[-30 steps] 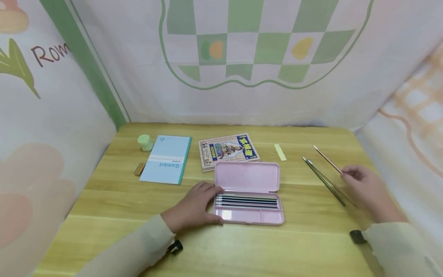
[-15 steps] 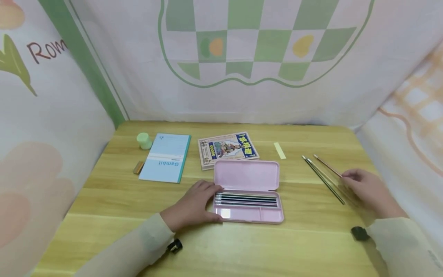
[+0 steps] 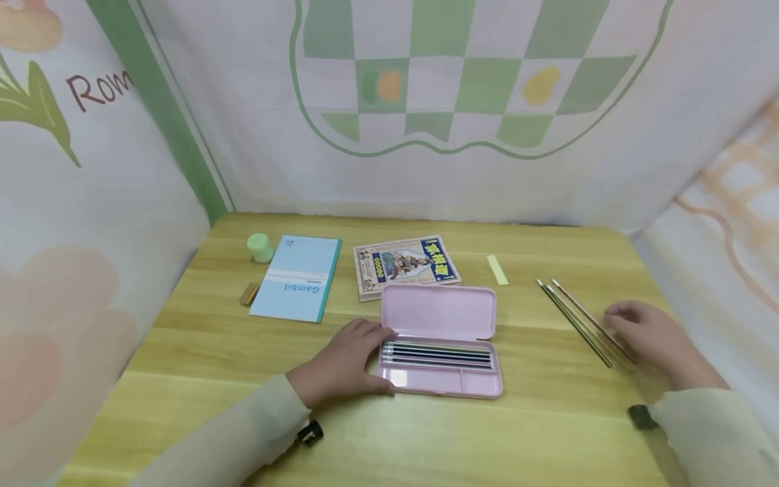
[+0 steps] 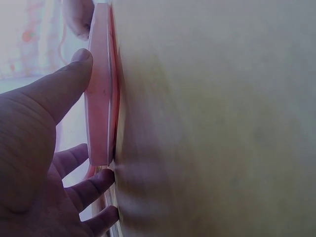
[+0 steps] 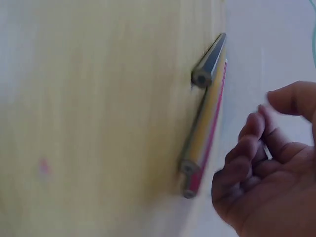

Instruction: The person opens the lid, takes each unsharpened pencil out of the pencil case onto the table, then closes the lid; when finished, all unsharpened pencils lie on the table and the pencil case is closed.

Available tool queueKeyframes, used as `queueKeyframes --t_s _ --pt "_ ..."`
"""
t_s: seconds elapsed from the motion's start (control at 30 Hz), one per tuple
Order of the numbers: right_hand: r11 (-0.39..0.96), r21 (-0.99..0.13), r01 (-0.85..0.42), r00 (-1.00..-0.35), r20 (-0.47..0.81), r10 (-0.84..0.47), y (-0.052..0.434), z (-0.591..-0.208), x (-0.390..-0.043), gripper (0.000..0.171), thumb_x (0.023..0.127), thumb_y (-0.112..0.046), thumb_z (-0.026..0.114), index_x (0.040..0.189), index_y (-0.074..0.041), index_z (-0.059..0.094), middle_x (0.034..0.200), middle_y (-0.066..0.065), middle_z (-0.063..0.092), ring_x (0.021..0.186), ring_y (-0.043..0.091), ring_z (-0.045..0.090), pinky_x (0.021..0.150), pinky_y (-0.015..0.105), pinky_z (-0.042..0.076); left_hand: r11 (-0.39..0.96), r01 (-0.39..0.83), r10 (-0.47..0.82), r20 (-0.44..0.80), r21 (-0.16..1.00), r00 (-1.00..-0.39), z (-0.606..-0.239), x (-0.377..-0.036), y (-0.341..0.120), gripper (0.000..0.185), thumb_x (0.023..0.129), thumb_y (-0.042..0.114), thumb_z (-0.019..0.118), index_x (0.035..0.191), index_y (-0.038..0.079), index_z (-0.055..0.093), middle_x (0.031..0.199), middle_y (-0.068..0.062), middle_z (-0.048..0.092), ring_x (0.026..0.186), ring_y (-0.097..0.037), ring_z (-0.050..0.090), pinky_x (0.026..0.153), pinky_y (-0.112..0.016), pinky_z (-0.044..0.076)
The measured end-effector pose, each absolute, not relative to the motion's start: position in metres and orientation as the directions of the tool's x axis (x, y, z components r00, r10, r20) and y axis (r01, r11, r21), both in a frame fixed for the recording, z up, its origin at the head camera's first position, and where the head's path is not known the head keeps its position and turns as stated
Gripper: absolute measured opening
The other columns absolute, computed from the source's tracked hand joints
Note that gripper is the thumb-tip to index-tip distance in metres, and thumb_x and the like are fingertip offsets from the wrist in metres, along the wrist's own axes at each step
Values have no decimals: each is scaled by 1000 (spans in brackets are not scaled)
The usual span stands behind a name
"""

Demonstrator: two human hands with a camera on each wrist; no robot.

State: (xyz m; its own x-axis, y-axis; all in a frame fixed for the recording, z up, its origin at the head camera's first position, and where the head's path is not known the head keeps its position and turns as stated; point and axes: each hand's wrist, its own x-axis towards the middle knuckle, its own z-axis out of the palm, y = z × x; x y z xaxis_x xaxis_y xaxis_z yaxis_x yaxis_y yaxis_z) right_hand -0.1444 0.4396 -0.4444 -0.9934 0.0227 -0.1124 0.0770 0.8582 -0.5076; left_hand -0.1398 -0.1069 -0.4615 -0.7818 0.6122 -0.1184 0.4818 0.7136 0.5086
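The pencils (image 3: 583, 322) are lying loose on the desk (image 3: 389, 433) near its right edge, three of them close together, running diagonally from the far side toward the near-right corner. The right hand (image 3: 651, 338) is resting just beside them, fingers loosely curled, fingertips at or nearly at the outermost pencil; in the right wrist view the pencils (image 5: 202, 123) are sitting just clear of the curled fingers (image 5: 247, 148), w/ nothing gripped.

Over toward the middle of the desk, a pink pencil case (image 3: 439, 338) is lying open, lid flat toward the far edge, tray toward the near edge. A row of pencils in the tray (image 3: 437, 355) is filling its long compartment; the narrower compartment along the near side is showing only pink bottom. The left hand (image 3: 343, 365) is bracing the case at its left end, thumb on the near corner and fingers spread at the far corner. The left wrist view is showing the thumb (image 4: 74, 74) pressed against the pink case's edge (image 4: 101, 98), fingers straightish, not wrapped round it.

Behind the case, touching or nearly touching the lid, a picture book (image 3: 404, 264) is lying flat. Left of it, a light blue notebook (image 3: 298, 277) marked Gambit, w/ a green cap-like cylinder (image 3: 260, 247) at its far-left corner and a small brown block (image 3: 248, 293) by its left side. A pale yellow strip (image 3: 497, 269) is lying btwn the book and the loose pencils.
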Motion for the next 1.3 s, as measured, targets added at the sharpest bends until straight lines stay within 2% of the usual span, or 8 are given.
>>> queueKeyframes --t_s 0.1,0.17,0.3,0.43,0.63,0.83,1.03,1.3 --pt "850 -523 54 -995 -100 2 418 -433 -139 46 108 -38 54 130 1 61 128 32 63 112 44 59 86 50 48 713 483 615 -123 508 -779 -462 -140 -107 97 74 68 82 154 25 48 155 0 48 144 -22 39 124 -47 28" --pt "846 -533 15 -996 -79 -32 395 -425 -136 40 106 -34 58 127 0 65 123 28 67 106 35 62 83 43 51 711 486 618 -122 508 -777 -462 -140 -107 97 74 68 82 154 25 47 155 0 48 143 -22 39 124 -47 28" --pt "838 -533 -116 -985 -46 -166 341 -415 -131 26 101 -25 68 116 -5 71 105 10 72 93 17 62 74 27 52 713 484 615 -121 507 -780 -463 -140 -106 98 74 67 83 155 25 46 155 0 48 143 -22 39 123 -47 29" --pt "786 -565 -251 -945 -32 -325 292 -412 -127 18 96 -20 76 109 -8 71 98 -4 67 88 10 59 75 28 56 715 483 610 -113 506 -784 -465 -141 -106 99 73 68 82 155 26 46 156 -1 48 144 -23 38 124 -48 28" --pt "712 -595 -374 -884 -3 -467 246 -421 -117 17 89 -11 79 103 -13 70 99 -6 65 90 11 63 79 31 60 708 497 622 -110 502 -776 -471 -143 -104 100 72 75 78 154 28 47 156 0 47 145 -24 38 124 -48 27" --pt "722 -475 -502 -834 47 -550 224 -434 -112 21 86 -13 82 104 -12 71 101 -4 67 93 13 64 84 39 60 723 486 609 -120 491 -784 -469 -141 -105 100 72 73 80 155 27 46 156 0 47 146 -25 37 124 -48 27" --pt "766 -420 -487 -852 38 -522 215 -439 -108 26 87 -12 80 111 -6 73 111 5 68 103 22 66 93 47 59 722 491 609 -111 487 -785 -466 -140 -108 101 73 72 80 156 25 45 156 0 47 145 -23 38 125 -47 27" --pt "802 -330 -498 -854 26 -520 205 -439 -108 24 87 -8 80 110 -5 74 107 7 72 101 25 68 92 47 59 716 495 613 -105 492 -783 -468 -139 -107 101 73 71 80 156 25 45 157 0 47 146 -24 37 125 -48 25"
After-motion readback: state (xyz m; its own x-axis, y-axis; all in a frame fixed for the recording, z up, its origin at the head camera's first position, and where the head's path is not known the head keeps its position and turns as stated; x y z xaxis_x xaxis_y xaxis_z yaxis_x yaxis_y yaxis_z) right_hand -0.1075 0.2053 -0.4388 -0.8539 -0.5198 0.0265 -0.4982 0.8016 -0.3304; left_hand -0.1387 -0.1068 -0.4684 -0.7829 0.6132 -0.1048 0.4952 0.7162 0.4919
